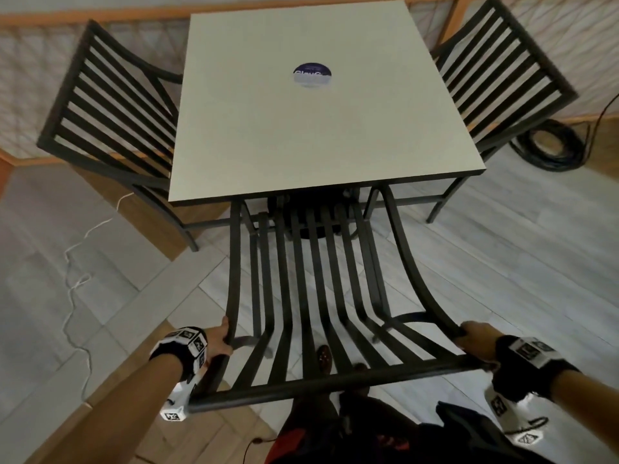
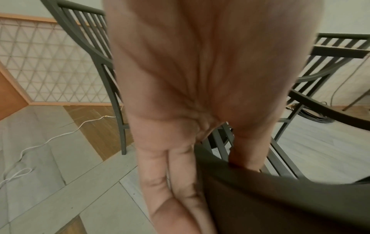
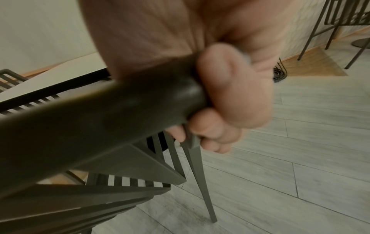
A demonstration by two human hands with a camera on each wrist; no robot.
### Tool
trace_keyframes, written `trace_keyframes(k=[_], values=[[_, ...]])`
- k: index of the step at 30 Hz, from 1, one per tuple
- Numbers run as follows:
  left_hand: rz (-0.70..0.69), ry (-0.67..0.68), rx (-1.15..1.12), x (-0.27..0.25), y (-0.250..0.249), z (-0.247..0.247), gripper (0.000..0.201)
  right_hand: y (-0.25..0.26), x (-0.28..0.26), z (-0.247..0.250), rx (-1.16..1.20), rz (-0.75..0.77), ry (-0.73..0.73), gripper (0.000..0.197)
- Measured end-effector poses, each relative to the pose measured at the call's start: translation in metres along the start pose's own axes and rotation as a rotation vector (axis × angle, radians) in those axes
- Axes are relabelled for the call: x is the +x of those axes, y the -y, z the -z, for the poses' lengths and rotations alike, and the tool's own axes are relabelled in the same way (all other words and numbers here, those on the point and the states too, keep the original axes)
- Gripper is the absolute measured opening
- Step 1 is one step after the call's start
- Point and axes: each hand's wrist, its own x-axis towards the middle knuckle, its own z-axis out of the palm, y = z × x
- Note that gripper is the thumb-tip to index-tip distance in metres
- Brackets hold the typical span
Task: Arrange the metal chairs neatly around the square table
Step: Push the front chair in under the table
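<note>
Nearest the person stands a dark metal chair [image 1: 318,296] with a back of thin vertical slats that curve down into the seat, its top rail a rounded bar that runs between the two hands. The left hand [image 1: 219,339] grips the chair's left upright just below the top rail; in the left wrist view its fingers [image 2: 172,182] lie along the outside of the frame and its thumb [image 2: 243,152] presses down on the inside. The right hand [image 1: 475,339] is wrapped round the right corner of the back; in the right wrist view its thumb [image 3: 230,88] lies over the end of the rail and its fingers curl under it. So the chair sits between the hands and reaches away from them, its seat front tucked under the near edge of the square table [image 1: 234,128]. The table has a pale top with a dark rim, and a round dark blue sticker [image 1: 312,75] lies near its middle. Three chairs of the same slatted kind show in the head view: the one that is held, a second chair [image 1: 110,105] at the table's left side and a third chair [image 1: 502,75] at its right side, both drawn in close to the table. On the pale plank floor a white cable [image 1: 80,269] trails at the left, and a coil of black cable [image 1: 549,145] lies at the far right.
</note>
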Motion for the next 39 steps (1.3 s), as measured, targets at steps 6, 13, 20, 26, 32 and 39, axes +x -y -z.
trace_keyframes(k=[6,13,20,26,32,39], values=[[0.025,-0.118,0.265,-0.02,-0.032,0.01,0.074,-0.011,-0.013,0.009,0.097,0.051,-0.065,0.031],[-0.099,-0.201,0.361,-0.03,-0.123,0.034,0.052,-0.075,-0.006,0.043,0.153,0.035,-0.13,0.033],[-0.23,-0.302,0.424,-0.018,-0.297,0.033,0.051,-0.178,0.048,0.11,0.058,0.133,-0.233,0.021],[-0.407,-0.396,0.287,-0.024,-0.492,-0.006,0.046,-0.27,0.086,0.211,0.02,0.293,-0.477,0.026],[-0.508,-0.425,0.137,-0.016,-0.638,-0.049,0.042,-0.318,0.098,0.307,-0.078,0.493,-0.743,0.026],[-0.555,-0.537,-0.024,0.01,-0.751,-0.027,0.043,-0.309,0.136,0.391,-0.2,0.602,-0.894,0.03]])
